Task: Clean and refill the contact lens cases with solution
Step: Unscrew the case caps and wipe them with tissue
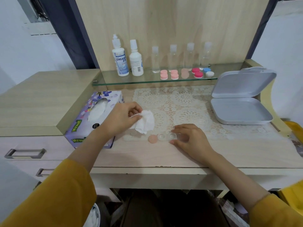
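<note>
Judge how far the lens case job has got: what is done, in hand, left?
Done: one lens case lies open, a peach cap beside it. In hand: the left hand pinches a crumpled tissue while the right hand holds that case, so wiping seems underway. Left: both solution bottles stand capped on the glass shelf, and five cases there look closed.
</note>
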Tool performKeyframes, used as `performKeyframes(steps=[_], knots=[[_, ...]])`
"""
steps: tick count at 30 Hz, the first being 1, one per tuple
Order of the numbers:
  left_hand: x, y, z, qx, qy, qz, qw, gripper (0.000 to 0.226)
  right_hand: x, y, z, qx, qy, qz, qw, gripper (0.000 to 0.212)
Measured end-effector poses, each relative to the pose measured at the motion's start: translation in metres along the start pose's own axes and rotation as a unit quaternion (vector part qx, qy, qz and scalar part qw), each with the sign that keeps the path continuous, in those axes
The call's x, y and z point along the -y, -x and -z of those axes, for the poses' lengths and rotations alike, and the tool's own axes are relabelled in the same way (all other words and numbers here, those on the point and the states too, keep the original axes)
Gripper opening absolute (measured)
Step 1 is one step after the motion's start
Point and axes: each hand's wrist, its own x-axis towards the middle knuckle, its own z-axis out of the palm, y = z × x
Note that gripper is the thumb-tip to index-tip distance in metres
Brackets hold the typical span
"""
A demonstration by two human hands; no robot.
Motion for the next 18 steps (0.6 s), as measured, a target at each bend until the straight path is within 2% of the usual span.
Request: performKeyframes(steps=[8,11,14,18], knots=[[-0.001,0.000,-0.030,0.111,0.001,-0.008,0.994,0.010,0.006,0.000,0.005,-0.037,-0.004,-0.014,0.999,0.027],[-0.003,0.002,-0.046,0.090,0.010,-0.022,0.996,0.012,0.004,0.000,0.003,-0.045,0.000,-0.001,0.999,0.027],[-0.004,0.007,-0.061,0.037,0.032,-0.050,0.998,0.016,0.003,0.002,0.001,-0.052,-0.006,0.013,0.999,0.025],[0.001,0.013,-0.074,-0.010,-0.004,-0.114,0.993,0.013,0.002,0.002,0.000,-0.054,-0.010,0.024,0.998,0.026]])
